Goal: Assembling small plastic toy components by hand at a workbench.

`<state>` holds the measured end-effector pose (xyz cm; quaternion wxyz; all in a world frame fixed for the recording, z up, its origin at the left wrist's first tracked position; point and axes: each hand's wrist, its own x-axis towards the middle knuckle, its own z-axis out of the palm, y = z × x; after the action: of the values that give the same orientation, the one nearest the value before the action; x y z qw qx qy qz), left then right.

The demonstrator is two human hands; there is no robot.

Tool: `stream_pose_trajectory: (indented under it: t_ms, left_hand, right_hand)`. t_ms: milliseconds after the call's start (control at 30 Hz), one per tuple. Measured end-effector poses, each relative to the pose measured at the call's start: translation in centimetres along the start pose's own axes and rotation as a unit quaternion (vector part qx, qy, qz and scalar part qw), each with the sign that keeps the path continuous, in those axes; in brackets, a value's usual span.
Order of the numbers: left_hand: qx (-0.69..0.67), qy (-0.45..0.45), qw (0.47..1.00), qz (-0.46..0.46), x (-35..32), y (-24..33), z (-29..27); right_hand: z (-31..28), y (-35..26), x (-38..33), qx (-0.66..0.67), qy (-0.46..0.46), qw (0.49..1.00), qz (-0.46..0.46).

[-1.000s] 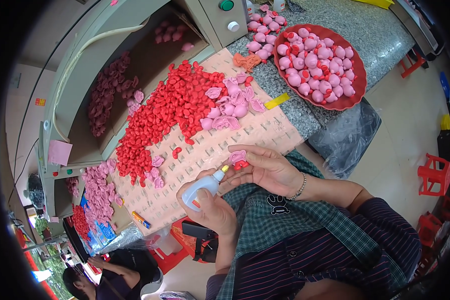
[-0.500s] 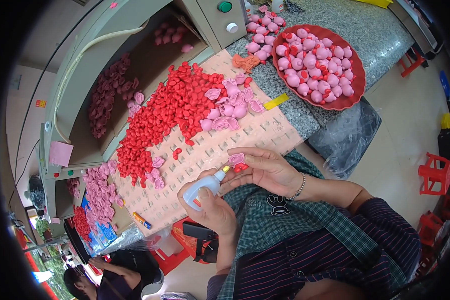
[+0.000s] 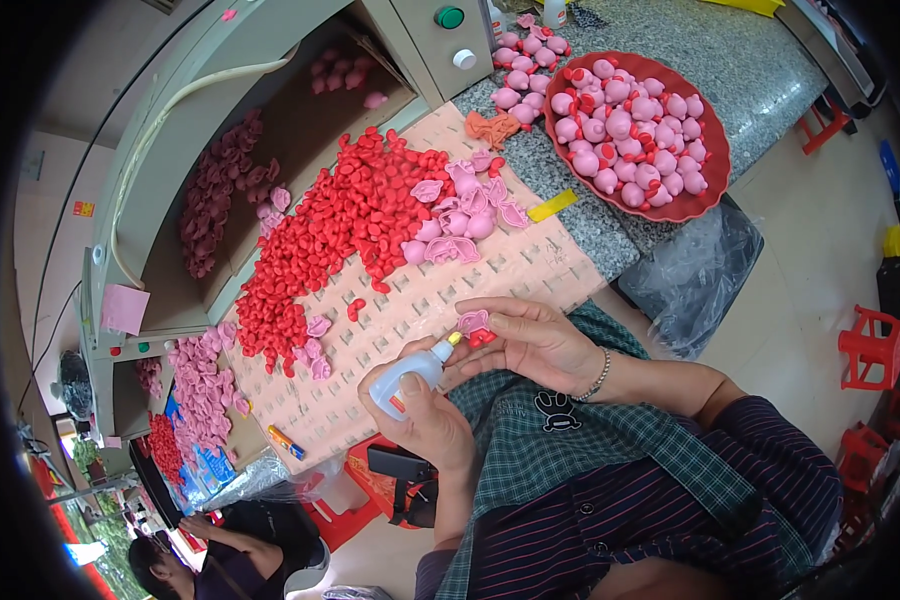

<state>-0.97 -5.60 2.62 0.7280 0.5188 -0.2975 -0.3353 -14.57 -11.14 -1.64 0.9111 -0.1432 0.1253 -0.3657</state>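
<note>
My left hand [image 3: 432,428] is wrapped round a small white squeeze glue bottle [image 3: 407,380], its yellow-tipped nozzle pointing up and to the right. The tip is at, or very close to, the edge of a cupped pink rubbery piece [image 3: 471,320]; contact cannot be made out. My right hand [image 3: 545,348] pinches that pink piece between thumb and fingers, along with a small glossy red piece [image 3: 481,337] at its lower side. Beyond both hands, a large heap of red pieces [image 3: 340,225] lies on the pinkish sheet [image 3: 420,310], with pink cupped pieces [image 3: 460,222] at its right.
A red scalloped bowl [image 3: 718,150] full of pink-and-red figures stands at the far right on the speckled counter [image 3: 670,30]. A grey machine housing [image 3: 160,130] borders the far left. Yellow tape [image 3: 552,205] lies at the sheet's edge. Another person [image 3: 230,555] works at lower left.
Both hands keep their holds and nearly the same places. The red piece has shifted slightly against the pink one in my right hand.
</note>
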Motion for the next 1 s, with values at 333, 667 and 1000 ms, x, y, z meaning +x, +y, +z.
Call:
stream_pose_trajectory:
  t_ms: [333,667,1000]
  left_hand:
    - [0.008,-0.001,1.0,0.009,-0.1,-0.2,-0.2]
    - [0.04,-0.013,0.999,0.025,0.1,-0.9,-1.6]
    - [0.055,0.0,0.998,0.035,0.0,-0.5,-1.0]
  right_hand:
    - [0.1,0.0,0.1,-0.003,-0.003,1.0,-0.001]
    - [0.1,0.3,-0.1,-0.028,0.022,0.999,-0.005]
    - [0.1,0.2,-0.1,-0.027,0.025,0.999,0.0]
